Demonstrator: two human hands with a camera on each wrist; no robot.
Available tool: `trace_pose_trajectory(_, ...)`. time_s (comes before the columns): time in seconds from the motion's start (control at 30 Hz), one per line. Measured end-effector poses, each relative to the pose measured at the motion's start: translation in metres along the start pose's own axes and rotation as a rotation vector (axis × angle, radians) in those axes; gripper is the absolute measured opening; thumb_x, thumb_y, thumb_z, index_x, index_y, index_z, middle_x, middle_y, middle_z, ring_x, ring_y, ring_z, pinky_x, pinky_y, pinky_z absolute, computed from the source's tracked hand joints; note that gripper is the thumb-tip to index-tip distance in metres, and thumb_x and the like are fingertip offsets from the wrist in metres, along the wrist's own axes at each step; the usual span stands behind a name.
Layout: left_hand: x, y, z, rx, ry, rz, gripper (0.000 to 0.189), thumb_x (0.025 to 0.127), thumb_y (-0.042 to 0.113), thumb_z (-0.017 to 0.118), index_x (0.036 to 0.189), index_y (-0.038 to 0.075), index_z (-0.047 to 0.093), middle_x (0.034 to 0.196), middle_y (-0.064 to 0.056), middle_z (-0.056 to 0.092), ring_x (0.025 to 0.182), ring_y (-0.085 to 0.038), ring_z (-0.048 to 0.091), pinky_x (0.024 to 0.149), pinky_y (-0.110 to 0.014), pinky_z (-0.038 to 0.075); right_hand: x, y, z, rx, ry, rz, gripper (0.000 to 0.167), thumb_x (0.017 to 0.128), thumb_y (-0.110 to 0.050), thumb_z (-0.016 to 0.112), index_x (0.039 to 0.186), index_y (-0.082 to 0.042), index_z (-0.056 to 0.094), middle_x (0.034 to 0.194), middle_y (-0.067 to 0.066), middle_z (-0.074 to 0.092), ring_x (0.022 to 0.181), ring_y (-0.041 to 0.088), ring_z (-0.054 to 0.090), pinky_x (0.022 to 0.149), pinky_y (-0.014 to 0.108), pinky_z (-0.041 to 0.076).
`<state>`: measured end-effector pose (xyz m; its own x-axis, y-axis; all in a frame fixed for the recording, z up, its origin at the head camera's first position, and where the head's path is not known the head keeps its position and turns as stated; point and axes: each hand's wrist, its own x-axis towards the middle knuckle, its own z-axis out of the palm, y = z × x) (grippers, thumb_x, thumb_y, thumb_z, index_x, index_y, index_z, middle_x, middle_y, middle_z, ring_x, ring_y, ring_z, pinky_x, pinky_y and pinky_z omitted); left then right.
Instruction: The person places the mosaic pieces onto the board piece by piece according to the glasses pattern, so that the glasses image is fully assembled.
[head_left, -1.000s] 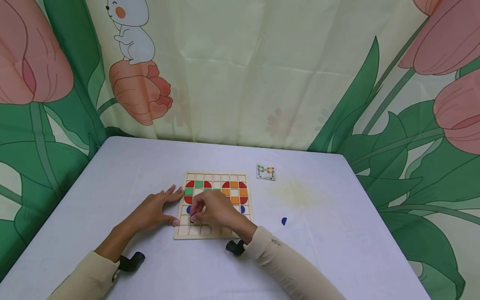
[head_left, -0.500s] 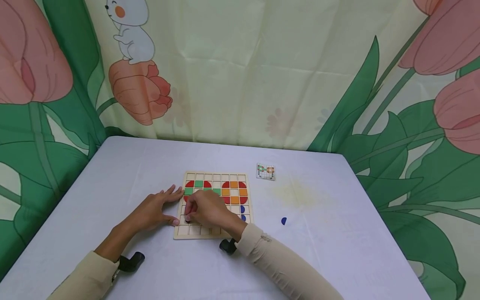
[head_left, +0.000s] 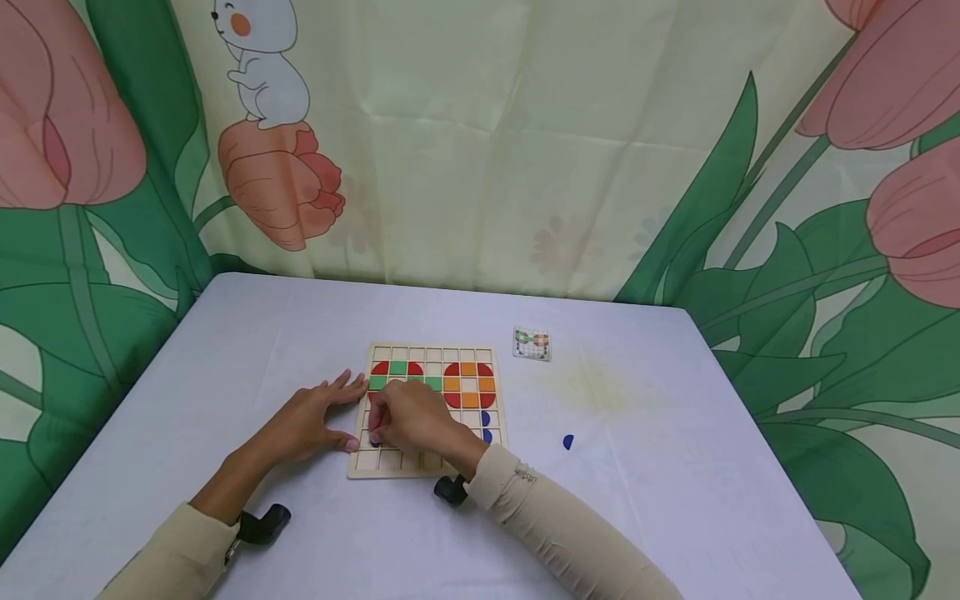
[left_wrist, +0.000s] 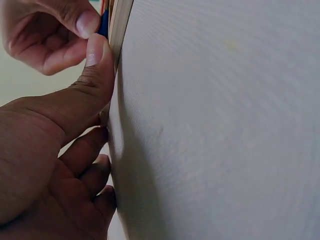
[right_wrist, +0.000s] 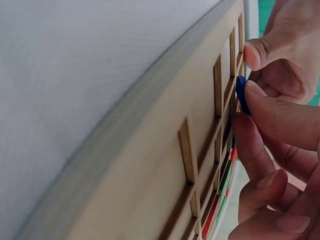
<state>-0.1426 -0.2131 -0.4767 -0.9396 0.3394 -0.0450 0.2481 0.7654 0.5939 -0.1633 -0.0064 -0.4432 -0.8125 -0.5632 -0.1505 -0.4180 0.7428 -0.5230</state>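
A square wooden grid board (head_left: pixel 433 467) lies on the table with red, green, orange and blue pieces set in its cells. My right hand (head_left: pixel 416 417) is over the board's left side. In the right wrist view its thumb and finger pinch a blue half-round piece (right_wrist: pixel 242 94) at a cell near the left edge. My left hand (head_left: pixel 307 421) rests at the board's left edge, fingers spread, with thumb and fingertips touching the frame. Two blue half-round pieces (head_left: pixel 486 418) sit in the right column. The board's middle is partly hidden by my right hand.
A loose blue half-round piece (head_left: pixel 567 442) lies on the white tablecloth (head_left: pixel 675 500) right of the board. A small pattern card (head_left: pixel 532 343) lies beyond the board's top right corner. A printed curtain (head_left: pixel 480 167) hangs behind the table.
My right hand has moved a little to the left over the board, uncovering a second blue piece in the right column. The left hand has stayed in place.
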Motion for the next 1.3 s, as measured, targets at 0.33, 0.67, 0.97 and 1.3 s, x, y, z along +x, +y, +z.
trace_pose_trajectory(0.33,0.000,0.000,0.000,-0.010,-0.003,-0.009,0.098,0.074,0.032,0.095,0.158,0.013,0.051,0.168,-0.027,0.035,0.147,-0.069,0.032,0.120,-0.076,0.031,0.000,0.002,0.003,0.001,0.009,0.017,0.016,0.090,-0.022,0.088,0.080,-0.025,0.075,0.070,-0.011,0.064,0.071,0.007,0.058,0.061,0.021,0.046)
trace_pose_trajectory(0.67,0.001,0.000,0.003,-0.001,-0.001,-0.014,0.099,0.072,0.032,0.096,0.158,0.013,0.051,0.168,-0.027,0.036,0.149,-0.066,0.032,0.121,-0.074,0.031,-0.006,0.007,0.003,0.039,0.026,0.013,0.012,0.089,-0.022,0.088,0.085,-0.024,0.077,0.071,-0.012,0.065,0.072,0.006,0.059,0.061,0.022,0.046)
trace_pose_trajectory(0.97,0.002,0.000,0.003,0.014,-0.004,-0.047,0.098,0.074,0.035,0.095,0.159,0.016,0.050,0.169,-0.026,0.034,0.148,-0.069,0.031,0.120,-0.080,0.025,-0.022,0.018,-0.007,0.091,0.072,0.050,0.011,0.091,-0.023,0.087,0.089,-0.025,0.076,0.077,-0.013,0.067,0.076,0.007,0.060,0.063,0.024,0.047)
trace_pose_trajectory(1.3,0.002,0.002,0.003,0.015,-0.017,-0.070,0.100,0.074,0.035,0.095,0.160,0.016,0.048,0.170,-0.026,0.032,0.149,-0.069,0.028,0.120,-0.080,0.024,-0.042,0.031,-0.013,0.104,0.112,0.053,0.015,0.089,-0.021,0.088,0.084,-0.026,0.075,0.075,-0.013,0.067,0.072,0.005,0.059,0.059,0.024,0.046)
